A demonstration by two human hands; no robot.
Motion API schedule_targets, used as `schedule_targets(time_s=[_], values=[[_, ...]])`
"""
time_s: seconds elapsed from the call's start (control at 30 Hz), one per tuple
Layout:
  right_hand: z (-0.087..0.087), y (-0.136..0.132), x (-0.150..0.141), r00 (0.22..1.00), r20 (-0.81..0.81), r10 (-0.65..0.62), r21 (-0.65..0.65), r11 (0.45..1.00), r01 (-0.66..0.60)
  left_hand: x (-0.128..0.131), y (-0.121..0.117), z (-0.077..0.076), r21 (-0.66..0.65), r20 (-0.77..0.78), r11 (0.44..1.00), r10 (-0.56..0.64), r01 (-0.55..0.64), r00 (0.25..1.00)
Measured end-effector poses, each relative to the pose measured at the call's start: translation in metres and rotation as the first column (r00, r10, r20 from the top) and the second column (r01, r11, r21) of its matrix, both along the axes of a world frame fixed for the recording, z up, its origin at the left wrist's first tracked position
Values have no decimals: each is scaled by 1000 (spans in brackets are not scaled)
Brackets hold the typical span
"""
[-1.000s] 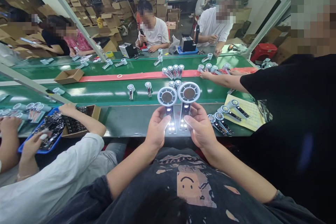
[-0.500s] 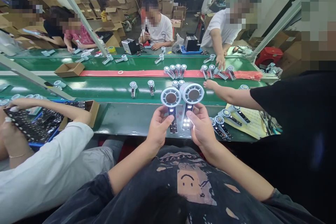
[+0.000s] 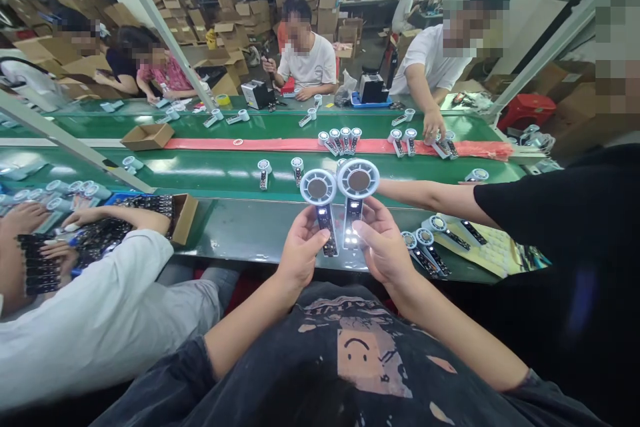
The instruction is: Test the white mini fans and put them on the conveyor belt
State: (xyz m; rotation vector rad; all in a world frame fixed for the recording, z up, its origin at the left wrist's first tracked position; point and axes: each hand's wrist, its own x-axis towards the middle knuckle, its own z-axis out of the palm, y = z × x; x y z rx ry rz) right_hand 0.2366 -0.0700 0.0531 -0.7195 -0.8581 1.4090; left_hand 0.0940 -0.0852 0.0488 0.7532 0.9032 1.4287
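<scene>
My left hand (image 3: 301, 248) is closed around the handle of a pale blue handheld fan (image 3: 318, 187), its thumb on the exposed dark circuit board. In my right hand (image 3: 386, 240) is a second handheld fan (image 3: 359, 178), slightly higher, its thumb pressing low on the board. White lights glow on this second fan's handle. Both fans are upright side by side, round heads facing me and nearly touching, above the bench edge. More fans (image 3: 425, 237) with bare boards lie on the bench right of my right hand.
A green conveyor (image 3: 225, 173) runs across, with a red strip (image 3: 280, 144) bearing several fans. A co-worker's arm (image 3: 430, 197) reaches in from the right behind my fans. At left, a person in a white sleeve (image 3: 125, 280) handles boards beside a cardboard box (image 3: 184, 219).
The view has shifted slightly, and the fan in my right hand sits a little further left. The left neighbour's hands have moved among the boards. Across the belt, a person's hand has shifted among the fans.
</scene>
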Motion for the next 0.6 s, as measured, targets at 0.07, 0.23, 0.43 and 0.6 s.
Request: schedule_targets(time_s=[0.07, 0.23, 0.43, 0.6], values=[[-5, 1, -2, 1000, 5, 16, -14, 1000, -16, -4, -2, 0, -16, -12, 1000, 3, -3, 1000], [-19, 8, -16, 999, -35, 6, -92, 996, -9, -15, -3, -5, -80, -18, 995, 52, -53, 998], [-24, 17, -34, 996, -87, 34, -189, 981, -50, -32, 9, -16, -112, -15, 989, 93, -94, 996], [-24, 34, -47, 994, -80, 69, -235, 968, -86, -47, 27, -20, -167, 18, 982, 89, -84, 996]])
